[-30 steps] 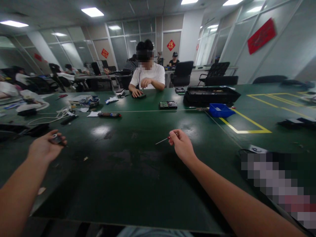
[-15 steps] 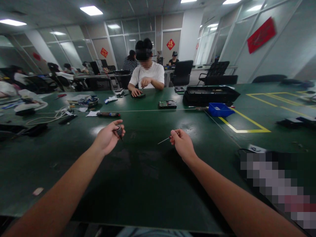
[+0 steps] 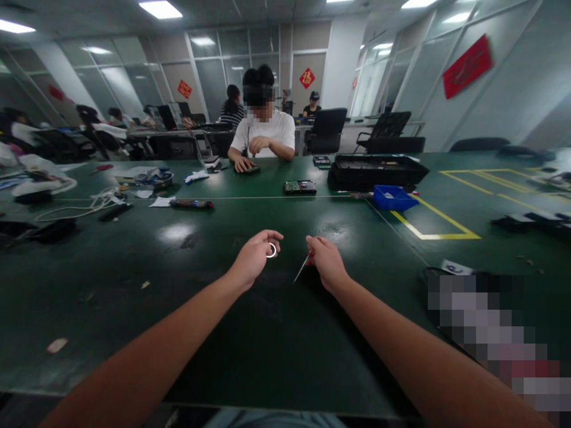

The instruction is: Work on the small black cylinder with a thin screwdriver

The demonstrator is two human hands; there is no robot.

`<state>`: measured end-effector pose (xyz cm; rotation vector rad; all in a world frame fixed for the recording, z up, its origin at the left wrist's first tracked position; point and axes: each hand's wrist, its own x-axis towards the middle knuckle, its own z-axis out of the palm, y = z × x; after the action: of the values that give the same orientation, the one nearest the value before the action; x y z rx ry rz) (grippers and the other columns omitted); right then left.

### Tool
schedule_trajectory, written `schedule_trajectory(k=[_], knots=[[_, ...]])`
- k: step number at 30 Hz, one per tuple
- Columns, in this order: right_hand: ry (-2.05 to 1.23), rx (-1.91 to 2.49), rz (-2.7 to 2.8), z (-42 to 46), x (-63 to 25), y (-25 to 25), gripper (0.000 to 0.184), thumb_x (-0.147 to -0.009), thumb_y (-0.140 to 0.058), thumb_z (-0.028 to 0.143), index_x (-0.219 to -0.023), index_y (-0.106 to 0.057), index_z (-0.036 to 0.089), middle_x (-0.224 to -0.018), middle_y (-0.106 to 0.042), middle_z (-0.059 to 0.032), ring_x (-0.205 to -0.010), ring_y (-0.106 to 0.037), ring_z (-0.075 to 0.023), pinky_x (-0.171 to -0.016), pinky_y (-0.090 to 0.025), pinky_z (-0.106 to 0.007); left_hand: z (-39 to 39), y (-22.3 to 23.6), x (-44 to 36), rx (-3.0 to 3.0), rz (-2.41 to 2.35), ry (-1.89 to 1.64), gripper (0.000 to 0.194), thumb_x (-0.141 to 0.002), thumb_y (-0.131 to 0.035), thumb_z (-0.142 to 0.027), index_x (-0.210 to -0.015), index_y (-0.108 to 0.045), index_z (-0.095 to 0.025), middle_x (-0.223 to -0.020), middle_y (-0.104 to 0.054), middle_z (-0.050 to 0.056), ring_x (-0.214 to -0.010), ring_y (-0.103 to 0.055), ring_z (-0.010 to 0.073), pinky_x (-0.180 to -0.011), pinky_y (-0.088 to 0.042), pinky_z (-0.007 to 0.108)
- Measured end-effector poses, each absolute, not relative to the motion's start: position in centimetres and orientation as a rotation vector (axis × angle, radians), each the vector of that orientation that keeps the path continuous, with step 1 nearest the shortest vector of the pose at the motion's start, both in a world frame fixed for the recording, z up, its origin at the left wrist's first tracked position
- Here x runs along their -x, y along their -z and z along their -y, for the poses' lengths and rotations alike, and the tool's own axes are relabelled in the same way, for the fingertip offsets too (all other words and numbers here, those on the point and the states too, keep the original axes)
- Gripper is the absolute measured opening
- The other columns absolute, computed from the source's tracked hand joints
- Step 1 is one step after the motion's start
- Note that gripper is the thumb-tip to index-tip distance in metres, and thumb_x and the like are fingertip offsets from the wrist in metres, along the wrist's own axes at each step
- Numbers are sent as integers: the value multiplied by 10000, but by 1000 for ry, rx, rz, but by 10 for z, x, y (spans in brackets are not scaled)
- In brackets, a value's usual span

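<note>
Single head cam — worn at head height, looking forward and down over the green tabletop. Near edge at frame bottom, room across upper third; both forearms enter from the lower corners — close, wide view.

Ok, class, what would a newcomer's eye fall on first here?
Probably the bare left hand and right hand over the green table, the latter holding a thin metal rod. Then the bright blue plastic bin, beyond them to the right, and the tilted red banner high on the right wall.

A green table carries a blue tray and a circuit-board device
</note>
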<state>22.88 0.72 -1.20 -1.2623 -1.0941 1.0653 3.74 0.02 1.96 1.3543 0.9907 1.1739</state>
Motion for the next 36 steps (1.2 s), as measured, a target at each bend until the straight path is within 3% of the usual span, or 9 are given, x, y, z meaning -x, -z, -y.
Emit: schedule_trajectory(k=[3,6,9,13,18,25,36], knots=[[-1049,1272,1101,-6,-227,14,290,-824,-615,443,-638,-526,239,-599,-522,16,-514,-501,-148,-489,-468,-300,3,-11,-39,-1552,-1086,-1067,227,-699,-487,-106,-793,-671,-199,-785,-599,78,-775,-537,228,-749,-371,416],[-1049,1281,1100,-5,-227,14,277,-820,-623,419,-634,-530,237,-585,-504,24,-502,-498,-145,-485,-455,-299,3,-4,-34,-1723,-1115,-996,263,-748,-514,-127,-945,-663,-216,-891,-616,90,-841,-544,243,-784,-378,432],[-1052,1274,1080,-4,-228,12,269,-830,-617,426,-656,-541,235,-606,-506,21,-510,-509,-146,-493,-469,-302,1,6,-28,-1872,-1104,-991,417,-714,-593,-80,-1101,-608,-233,-1022,-607,116,-937,-550,267,-849,-388,458],[-1067,1191,993,-3,-231,11,301,-825,-645,490,-692,-565,231,-624,-518,14,-520,-490,-141,-520,-499,-310,-1,12,-23,-1991,-1125,-956,320,-819,-580,-89,-1110,-591,-222,-1124,-596,153,-1071,-550,297,-947,-392,499],[-1229,1109,939,-4,-237,8,188,-789,-695,395,-790,-637,217,-684,-604,1,-566,-536,-140,-576,-529,-311,-3,6,-21,-2151,-1156,-943,306,-852,-646,-137,-1140,-633,-241,-1219,-620,100,-1187,-535,272,-1064,-380,468],[-1172,1023,1028,2,-241,-3,310,-775,-750,491,-870,-695,201,-791,-674,-24,-715,-632,-156,-676,-533,-298,-3,4,-21,-2129,-1289,-1016,338,-847,-672,-132,-1174,-635,-210,-1207,-654,58,-1157,-575,231,-1062,-426,412],[-1026,1034,1189,13,-234,-10,320,-846,-699,495,-941,-674,190,-868,-707,-59,-791,-677,-195,-774,-557,-372,-5,5,-18,-2100,-1252,-993,361,-862,-687,-179,-1213,-643,-252,-1241,-650,29,-1195,-557,223,-1082,-408,413]])
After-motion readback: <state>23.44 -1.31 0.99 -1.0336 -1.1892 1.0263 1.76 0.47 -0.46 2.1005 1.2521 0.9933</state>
